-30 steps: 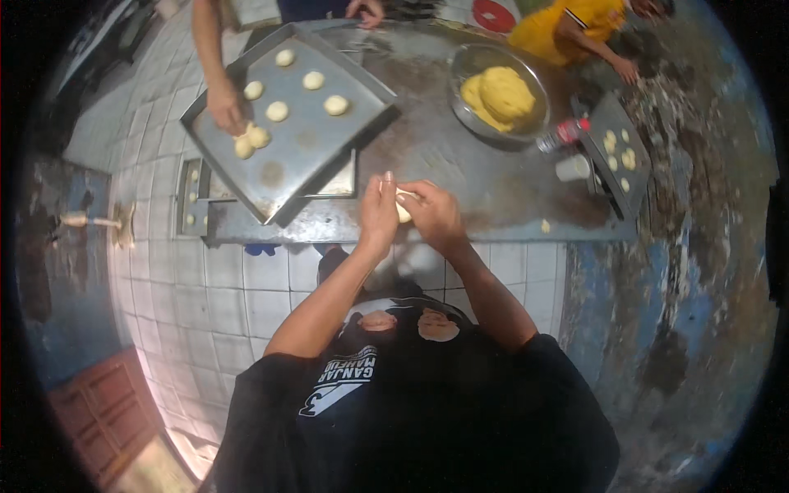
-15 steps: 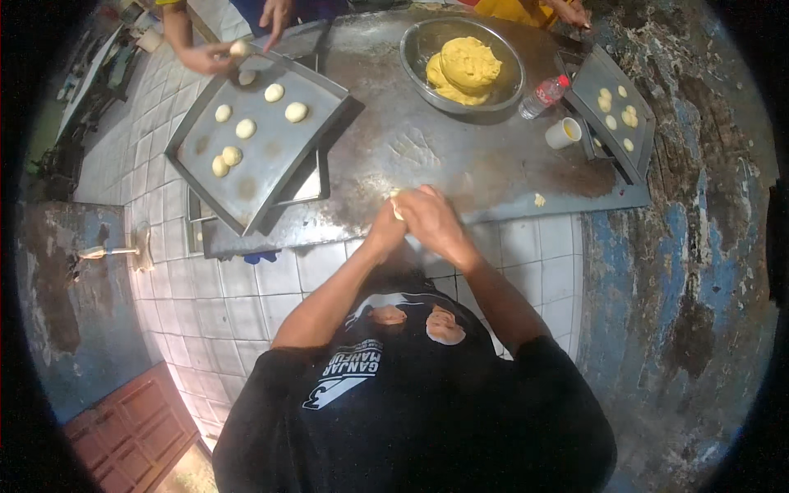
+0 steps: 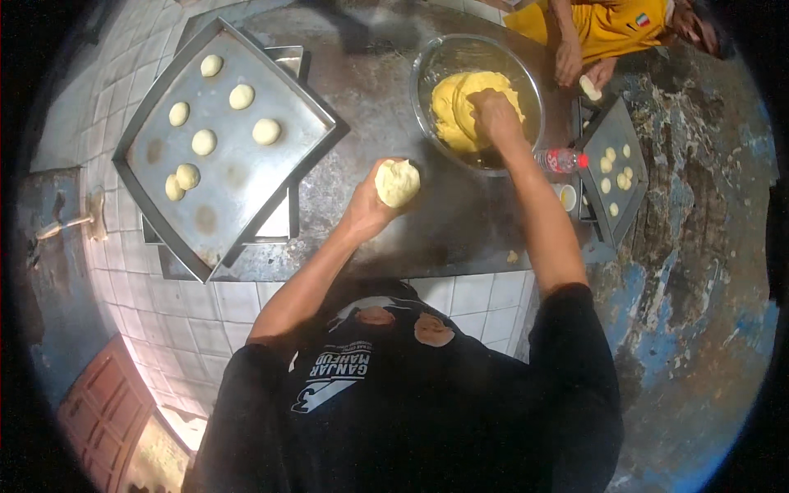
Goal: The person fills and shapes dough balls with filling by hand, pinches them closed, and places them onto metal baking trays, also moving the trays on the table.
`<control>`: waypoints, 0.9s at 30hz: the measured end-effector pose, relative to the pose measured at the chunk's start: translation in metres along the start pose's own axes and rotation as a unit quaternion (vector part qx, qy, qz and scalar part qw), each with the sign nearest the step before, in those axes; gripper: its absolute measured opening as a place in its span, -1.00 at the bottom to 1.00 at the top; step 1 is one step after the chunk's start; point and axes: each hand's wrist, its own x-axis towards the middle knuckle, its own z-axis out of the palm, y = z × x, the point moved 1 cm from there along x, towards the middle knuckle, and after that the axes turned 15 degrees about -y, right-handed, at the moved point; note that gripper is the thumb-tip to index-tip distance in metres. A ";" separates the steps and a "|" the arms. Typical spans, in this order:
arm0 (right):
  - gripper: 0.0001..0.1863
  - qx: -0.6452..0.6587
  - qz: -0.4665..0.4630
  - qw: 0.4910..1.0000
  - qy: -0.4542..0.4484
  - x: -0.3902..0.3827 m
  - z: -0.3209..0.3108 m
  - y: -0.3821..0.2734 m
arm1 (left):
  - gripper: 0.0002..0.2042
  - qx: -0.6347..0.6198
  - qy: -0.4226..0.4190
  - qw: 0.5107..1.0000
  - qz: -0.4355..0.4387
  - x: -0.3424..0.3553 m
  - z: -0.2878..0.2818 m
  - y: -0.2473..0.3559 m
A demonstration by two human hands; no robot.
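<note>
My left hand (image 3: 366, 210) holds a pale dough ball (image 3: 398, 182) with a rough, puckered top, just above the metal table (image 3: 436, 234). My right hand (image 3: 491, 115) reaches into a wide steel bowl (image 3: 424, 140) and its curled fingers dig into a mound of smooth yellow mixture (image 3: 450, 107). Left of them a square metal tray (image 3: 173, 148) bears several round dough balls (image 3: 242, 96), two of them touching, and rests crooked on other trays (image 3: 288, 230).
A red-capped bottle (image 3: 559, 161) and a cup (image 3: 565, 199) stand right of the bowl, beside a tilted tray (image 3: 620, 222) with small dough pieces. At the upper right a co-worker in yellow (image 3: 612, 20) holds a pale piece (image 3: 590, 87).
My hands have parted: the right moved up into the bowl, the left stayed low with the dough. The view has shifted; the other worker's hands at the left tray are out of sight.
</note>
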 end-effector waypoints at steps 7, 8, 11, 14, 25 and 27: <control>-0.68 0.445 0.200 0.870 0.066 -0.046 -0.006 0.010 | -0.51 0.096 -0.012 0.994 0.045 0.049 -0.010 0.000; -0.64 0.628 0.165 0.754 0.098 -0.060 0.002 0.015 | -0.53 0.149 0.006 0.985 0.088 0.057 -0.005 0.005; -0.53 0.777 0.087 0.619 0.080 -0.083 0.000 -0.013 | -0.54 -0.009 0.015 0.999 0.042 0.085 0.006 -0.019; -0.51 0.204 -0.094 0.957 0.184 -0.118 -0.001 -0.073 | -0.53 -0.034 0.022 0.998 -0.045 0.092 0.039 -0.003; -0.38 0.659 -0.003 0.746 0.100 -0.180 0.035 -0.088 | -0.45 0.091 0.011 0.989 0.114 0.020 0.095 0.006; -0.43 0.484 0.036 0.865 0.129 -0.211 0.016 -0.116 | -0.47 0.198 0.017 0.978 0.058 0.006 0.111 0.011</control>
